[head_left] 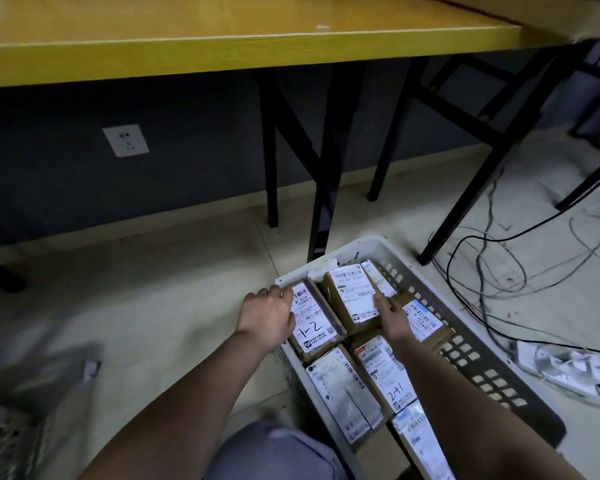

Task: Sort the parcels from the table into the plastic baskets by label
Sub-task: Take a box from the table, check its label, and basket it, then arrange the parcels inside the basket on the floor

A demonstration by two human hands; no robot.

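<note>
At the far left, low on the floor, the corner of a second grey plastic basket (0, 441) shows, too blurry to see into. Above everything runs the long yellow desk (222, 46) with black legs, and no parcels show on the part of it in view. A white wall socket (125, 140) sits under it. Next comes the left hand (267, 318), with its fingers curled over the far left edge of a brown cardboard parcel marked "1-2" (314, 323), gripping it. That parcel lies in the far left corner of the white plastic basket with holes in its sides (471, 344), which stands on the floor and is packed with parcels lying flat with their labels up. Just beside it lies a brown cardboard parcel with a big white label (352, 294), and the right hand (392, 318) rests on its right edge with the thumb pressing down; I cannot tell if the fingers wrap under it. Nearer the person lies a brown parcel marked "2-1" (390, 375). The parcels sit very tight, so pulling one up could drag its neighbour or make it slip from the fingers. The two written labels differ, so a parcel may be in the wrong basket. On the right, loose black cables (499, 258) and a white power strip (565, 370) lie on the floor and could trip a foot.
</note>
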